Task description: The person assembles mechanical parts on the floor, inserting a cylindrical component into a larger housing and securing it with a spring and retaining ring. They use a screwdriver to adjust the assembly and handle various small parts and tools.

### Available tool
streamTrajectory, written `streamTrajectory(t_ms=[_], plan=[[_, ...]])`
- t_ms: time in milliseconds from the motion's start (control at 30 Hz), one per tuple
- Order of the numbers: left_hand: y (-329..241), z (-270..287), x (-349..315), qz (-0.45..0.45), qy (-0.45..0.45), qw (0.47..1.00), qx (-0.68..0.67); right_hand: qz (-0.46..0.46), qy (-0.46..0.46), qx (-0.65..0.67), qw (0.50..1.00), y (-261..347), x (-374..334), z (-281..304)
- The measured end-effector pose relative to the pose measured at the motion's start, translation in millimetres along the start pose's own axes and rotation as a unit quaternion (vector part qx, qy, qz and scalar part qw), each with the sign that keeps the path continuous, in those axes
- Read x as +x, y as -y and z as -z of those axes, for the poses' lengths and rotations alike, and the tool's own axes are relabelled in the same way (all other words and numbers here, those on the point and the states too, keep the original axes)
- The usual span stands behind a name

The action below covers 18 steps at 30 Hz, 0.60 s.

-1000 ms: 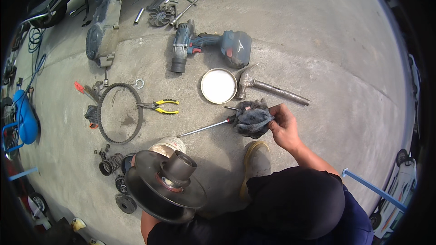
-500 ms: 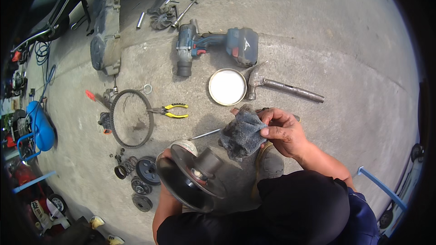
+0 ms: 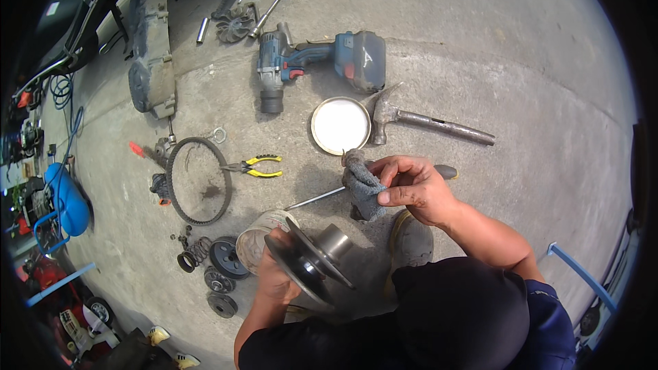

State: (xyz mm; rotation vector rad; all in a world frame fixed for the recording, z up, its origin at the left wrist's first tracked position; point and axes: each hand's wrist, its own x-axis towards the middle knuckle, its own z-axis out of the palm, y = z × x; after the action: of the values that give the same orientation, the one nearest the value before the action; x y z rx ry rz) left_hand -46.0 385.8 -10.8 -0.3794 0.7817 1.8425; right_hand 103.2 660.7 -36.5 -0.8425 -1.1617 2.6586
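Observation:
My left hand [image 3: 277,277] grips a two-disc metal pulley [image 3: 312,264] by its rim, the hub tilted up to the right. A crumpled grey rag [image 3: 363,188] hangs pinched between the thumb and fingers of my right hand [image 3: 419,190], a short gap from the pulley. Below the left-hand side of the pulley stands a round whitish pot [image 3: 257,240]. Under the rag lies a screwdriver [image 3: 315,199], its handle partly covered by my right hand. Just beyond the rag is a round, white-faced tin or lid [image 3: 340,125].
A hammer [image 3: 439,127] and a cordless impact wrench [image 3: 322,62] lie ahead on the concrete. To the left are yellow-handled pliers [image 3: 257,166], a drive belt [image 3: 199,181], a spring [image 3: 199,250] and round clutch parts [image 3: 227,257]. My shoe [image 3: 411,240] is beneath my right arm.
My left hand has turned the pulley and moved it slightly right, uncovering more of the pot. The rag is now bunched narrower in my right hand.

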Motion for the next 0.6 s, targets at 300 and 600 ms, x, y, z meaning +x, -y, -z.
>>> streamTrajectory(t_ms=[300,600], plan=[[9.4,0.7,6.6,0.033,-0.022,0.999,0.033,0.072,0.191,-0.169,0.964,18.5,-13.0,-13.1],[4.8,-12.4,13.9,0.099,-0.014,0.995,0.028,0.164,0.317,-0.367,0.859,6.6,14.5,-16.8]])
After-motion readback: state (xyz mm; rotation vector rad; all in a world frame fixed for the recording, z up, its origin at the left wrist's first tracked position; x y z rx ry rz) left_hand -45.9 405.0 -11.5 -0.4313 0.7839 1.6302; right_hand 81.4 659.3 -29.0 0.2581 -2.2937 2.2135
